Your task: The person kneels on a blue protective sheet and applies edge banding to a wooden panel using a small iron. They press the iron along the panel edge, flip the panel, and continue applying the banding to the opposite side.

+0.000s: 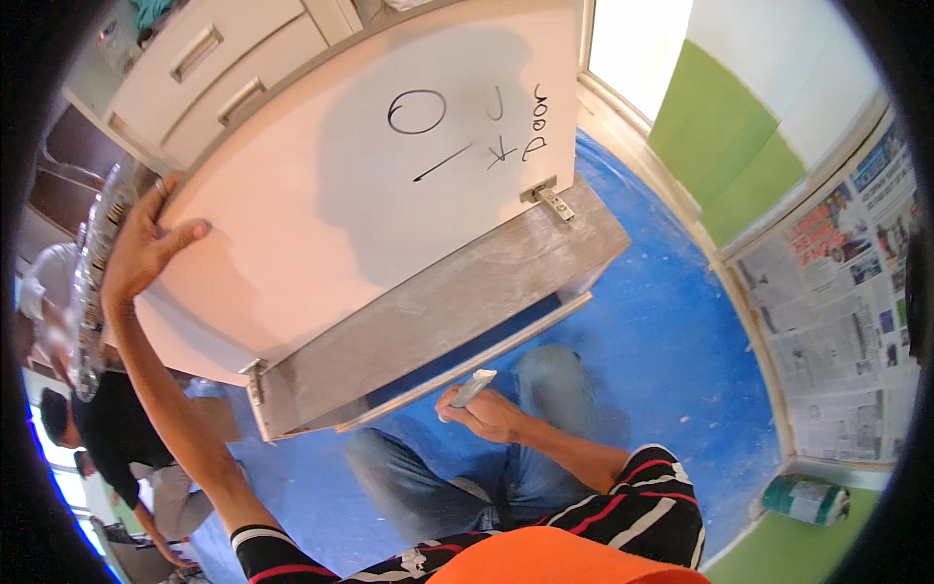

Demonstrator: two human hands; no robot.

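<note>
Both hands gripping: left hand (143, 240) pinching hinged white cabinet door (292, 234) at edge, right hand (491, 415) clasping grey white-tipped tool (474, 388).

Cabinet (443, 310) before knees (394, 472), door panel (292, 224) behind it, drawers (219, 63) beyond left, newspapers (827, 321) far right

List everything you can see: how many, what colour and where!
Panel: one, white, upper centre
Hinges: two, silver, panel's lower edge
Box frame: one, brownish, below panel
Tool: one, grey, lower centre
Floor covering: one, blue, around frame
Drawers: two, white, upper left
Wall section: one, green, upper right
Newspaper sheets: several, greyish, right side
Container: one, teal, lower right
Plastic wrapping: one, clear, left
Other people: at least one, black top, left
Unclear item: one, orange, bottom
Sleeves: two, striped black, bottom
Legs: two, blue jeans, lower centre
Left hand: one, bare, gripping panel
Right hand: one, bare, holding tool
</note>
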